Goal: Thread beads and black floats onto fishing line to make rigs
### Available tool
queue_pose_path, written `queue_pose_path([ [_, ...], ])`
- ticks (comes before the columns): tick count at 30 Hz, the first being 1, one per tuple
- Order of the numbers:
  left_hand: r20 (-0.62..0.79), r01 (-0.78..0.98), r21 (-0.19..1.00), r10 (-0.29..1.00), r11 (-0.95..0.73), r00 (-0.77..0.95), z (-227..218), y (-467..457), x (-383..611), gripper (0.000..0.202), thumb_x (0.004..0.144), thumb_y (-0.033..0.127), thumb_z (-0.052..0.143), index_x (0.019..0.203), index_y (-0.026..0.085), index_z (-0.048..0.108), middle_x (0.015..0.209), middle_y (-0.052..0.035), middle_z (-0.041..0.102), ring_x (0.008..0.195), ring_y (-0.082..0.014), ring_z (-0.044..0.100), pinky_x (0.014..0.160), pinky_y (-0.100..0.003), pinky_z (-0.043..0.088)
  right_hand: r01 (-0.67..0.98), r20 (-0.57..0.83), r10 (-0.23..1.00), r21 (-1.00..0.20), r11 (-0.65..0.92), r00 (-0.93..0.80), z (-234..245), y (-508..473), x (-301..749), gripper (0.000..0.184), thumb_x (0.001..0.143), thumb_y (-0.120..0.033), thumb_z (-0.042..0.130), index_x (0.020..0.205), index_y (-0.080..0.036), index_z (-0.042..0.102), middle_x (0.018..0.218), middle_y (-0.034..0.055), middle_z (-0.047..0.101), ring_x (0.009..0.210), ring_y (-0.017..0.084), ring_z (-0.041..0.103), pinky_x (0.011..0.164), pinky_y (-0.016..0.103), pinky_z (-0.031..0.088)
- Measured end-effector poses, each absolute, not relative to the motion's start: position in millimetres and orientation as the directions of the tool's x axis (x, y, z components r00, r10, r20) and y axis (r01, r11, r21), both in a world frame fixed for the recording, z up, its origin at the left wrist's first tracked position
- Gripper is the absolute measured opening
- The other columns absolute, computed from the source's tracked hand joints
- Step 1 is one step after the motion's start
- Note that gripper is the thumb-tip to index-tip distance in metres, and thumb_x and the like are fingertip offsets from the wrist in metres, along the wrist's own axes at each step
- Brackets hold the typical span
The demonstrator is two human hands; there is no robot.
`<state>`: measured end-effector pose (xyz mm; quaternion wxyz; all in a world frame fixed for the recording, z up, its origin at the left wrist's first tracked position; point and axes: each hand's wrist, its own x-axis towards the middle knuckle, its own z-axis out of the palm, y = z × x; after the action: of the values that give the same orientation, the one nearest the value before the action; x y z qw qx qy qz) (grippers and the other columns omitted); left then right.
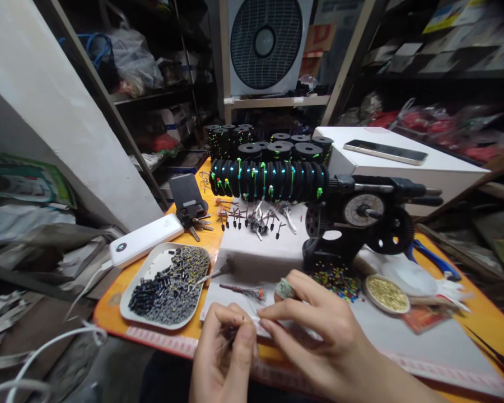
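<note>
fingers closed on a fine strand: holding and working it at the table edge

head view

fingertips (244, 331) of the left hand (222, 358) are curled tight together and pinch a fine dark strand (232, 337), which shows only as a few thin lines under them. the right hand (323, 341) reaches across, its forefinger and thumb drawn narrow, their tips meeting the left's. whether they clamp the strand or only touch it cannot be told. a grey-green lump (284, 289) sits at a right knuckle; it is too blurred to identify.

both hands work over the near edge of the orange table (109, 313), just in front of a white sheet (260, 257).

1. judged from the grip, the strand is very light. keep the left pinch firm and do the fine moves with the right tips only.
2. rest the wrists on the table edge. hands held free in the air are likely to shake at this scale.
3. work over the white sheet, where a dark strand shows best.
4. keep the elbow clear of the tray (139, 274) to the left, heaped with small dark cylinders, and of the loose coloured beads (336, 281) beside the right hand. both would scatter easily.
5. a thin rod with an orange tip (241, 290) lies on the sheet just beyond the fingers, within reach of either hand.

behind stand a black hand-cranked winder (361, 218), a row of black spools (269, 180) with hooks hanging under them, a white power bank (145, 238) and a round tin of gold bits (386, 294).
</note>
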<state>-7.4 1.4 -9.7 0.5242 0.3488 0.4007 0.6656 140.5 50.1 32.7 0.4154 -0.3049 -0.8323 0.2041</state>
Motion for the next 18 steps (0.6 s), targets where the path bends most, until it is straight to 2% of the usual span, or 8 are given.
queue_pose_path([
  [5, 0.026, -0.343, 0.934, 0.977, -0.099, -0.212, -7.9, 2.1, -8.8, 0.031, 0.088, 0.044, 0.072, 0.075, 0.020, 0.058, 0.065, 0.0050, 0.052, 0.055, -0.0083, 0.047, 0.051, -0.019, 0.034, 0.302, 0.589, 0.666, -0.602, 0.739, -0.458, 32.0, 51.7, 141.9, 0.016, 0.092, -0.008, 0.062, 0.090, -0.014, 0.077, 0.068, 0.0023, 0.049, 0.065, 0.015, 0.050, 0.054, 0.024, 0.036],
  [10, 0.026, -0.380, 0.919, 0.976, -0.109, -0.218, -8.2, 1.3, -5.3, 0.027, 0.089, 0.040, 0.072, 0.076, 0.021, 0.059, 0.065, 0.0050, 0.053, 0.056, -0.0083, 0.047, 0.051, -0.018, 0.034, 0.300, 0.571, 0.695, -0.636, 0.711, -0.437, 32.8, 50.6, 140.3, 0.016, 0.089, -0.008, 0.062, 0.085, -0.016, 0.076, 0.068, 0.0010, 0.049, 0.063, 0.014, 0.050, 0.053, 0.023, 0.037],
  [14, 0.140, -0.397, 0.878, 0.937, -0.266, -0.319, -11.6, -0.3, -0.7, 0.016, 0.093, 0.034, 0.068, 0.082, 0.024, 0.062, 0.064, 0.0059, 0.049, 0.058, -0.0090, 0.045, 0.055, -0.018, 0.038, 0.313, 0.566, 0.695, -0.628, 0.712, -0.444, 33.9, 48.9, 139.1, 0.016, 0.082, -0.005, 0.059, 0.079, -0.014, 0.072, 0.068, 0.0005, 0.048, 0.062, 0.012, 0.049, 0.052, 0.022, 0.035],
  [18, 0.227, -0.361, 0.854, 0.893, -0.375, -0.388, -15.2, -0.2, 2.0, 0.011, 0.096, 0.031, 0.064, 0.087, 0.025, 0.061, 0.064, 0.0061, 0.047, 0.057, -0.0095, 0.044, 0.053, -0.019, 0.036, 0.280, 0.545, 0.697, -0.657, 0.700, -0.466, 33.3, 48.8, 141.1, 0.016, 0.083, -0.005, 0.057, 0.081, -0.014, 0.071, 0.070, 0.0015, 0.051, 0.062, 0.012, 0.050, 0.051, 0.021, 0.036],
])
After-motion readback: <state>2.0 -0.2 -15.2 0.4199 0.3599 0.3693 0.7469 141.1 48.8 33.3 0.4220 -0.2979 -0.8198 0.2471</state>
